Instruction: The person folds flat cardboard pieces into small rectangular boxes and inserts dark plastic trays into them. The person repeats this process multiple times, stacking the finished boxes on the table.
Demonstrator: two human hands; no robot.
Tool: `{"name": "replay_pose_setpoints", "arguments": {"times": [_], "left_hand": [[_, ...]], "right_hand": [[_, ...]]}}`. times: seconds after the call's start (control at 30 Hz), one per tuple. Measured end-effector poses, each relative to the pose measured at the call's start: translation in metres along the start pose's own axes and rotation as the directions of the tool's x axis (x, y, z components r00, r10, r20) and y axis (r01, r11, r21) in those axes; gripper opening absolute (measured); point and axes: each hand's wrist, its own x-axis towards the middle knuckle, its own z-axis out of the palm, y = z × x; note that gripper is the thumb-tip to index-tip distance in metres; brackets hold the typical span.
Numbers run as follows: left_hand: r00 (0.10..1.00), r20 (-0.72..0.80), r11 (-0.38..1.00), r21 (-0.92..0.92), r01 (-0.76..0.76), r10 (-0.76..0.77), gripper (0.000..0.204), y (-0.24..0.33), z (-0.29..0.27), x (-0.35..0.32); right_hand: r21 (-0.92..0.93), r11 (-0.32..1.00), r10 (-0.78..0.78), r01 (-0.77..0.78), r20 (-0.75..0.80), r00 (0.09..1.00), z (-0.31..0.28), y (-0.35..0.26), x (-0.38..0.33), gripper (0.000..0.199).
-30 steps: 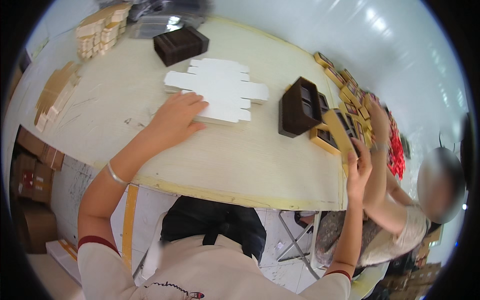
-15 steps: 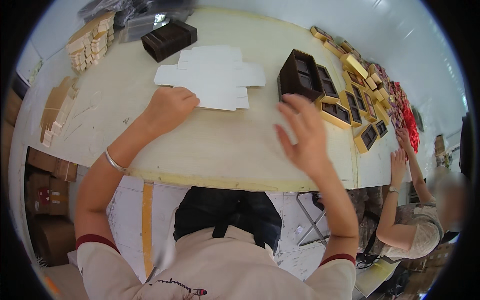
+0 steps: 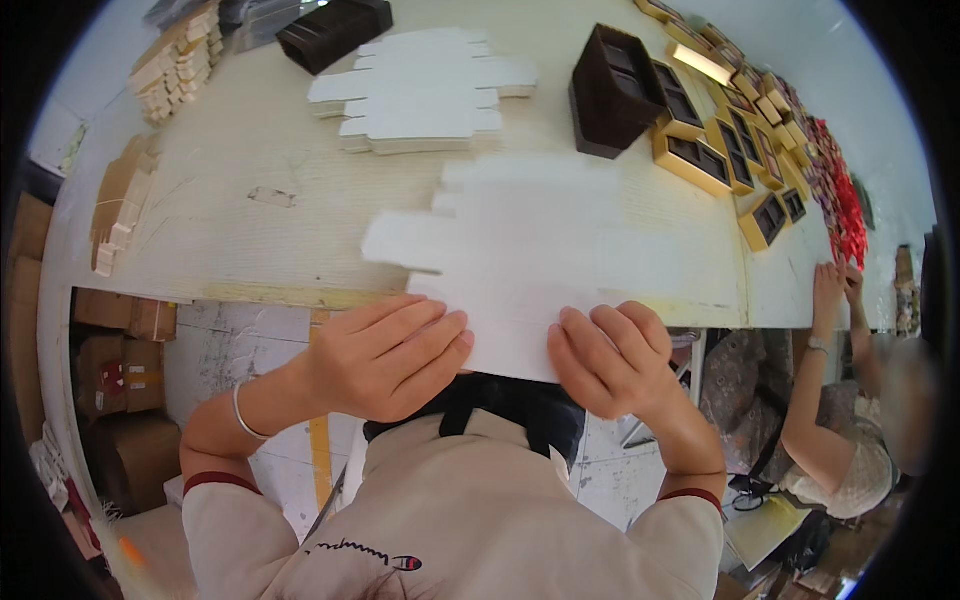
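A flat white die-cut box blank (image 3: 510, 260), slightly blurred, spans the front edge of the table in front of me. My left hand (image 3: 395, 355) grips its near left corner, fingers on top. At its near right corner my right hand (image 3: 612, 358) is closed on the same blank. Beyond it lies a stack of similar white blanks (image 3: 420, 95). To the right of that stack stands a pile of dark brown plastic trays (image 3: 615, 95) with compartments.
Another dark tray stack (image 3: 335, 35) lies far left. Bundles of folded card (image 3: 180, 65) sit along the left side. Gold boxes with dark inserts (image 3: 695, 160) crowd the right, near red material (image 3: 850, 215). A co-worker (image 3: 835, 430) reaches onto the table at right.
A white blank has come off the stack and toward me. Both hands have drawn nearer and now hold its near corners. My right hand has left the area near the dark trays.
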Motion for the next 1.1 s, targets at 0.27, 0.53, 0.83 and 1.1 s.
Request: {"name": "replay_pose_setpoints", "arguments": {"times": [0.27, 0.53, 0.83, 1.1], "left_hand": [[0.717, 0.449, 0.625, -0.362, 0.692, -0.534, 0.007, 0.0, 0.037, 0.017], [0.937, 0.214, 0.936, -0.161, 0.314, -0.277, 0.024, 0.01, 0.043, -0.002], [0.835, 0.437, 0.853, -0.236, 0.466, -0.335, 0.012, -0.024, 0.049, 0.016], [0.748, 0.365, 0.717, -0.246, 0.652, -0.555, 0.033, 0.01, 0.026, 0.023]], "right_hand": [[0.47, 0.482, 0.655, -0.739, 0.367, 0.661, 0.018, -0.011, -0.026, 0.023], [0.169, 0.914, 0.331, -0.37, 0.22, 0.918, 0.028, -0.015, -0.028, 0.043], [0.323, 0.706, 0.414, -0.63, 0.534, 0.737, 0.026, 0.013, 0.006, 0.021], [0.488, -0.01, 0.484, -0.873, 0.766, 0.423, 0.013, 0.009, 0.021, 0.03]]}}
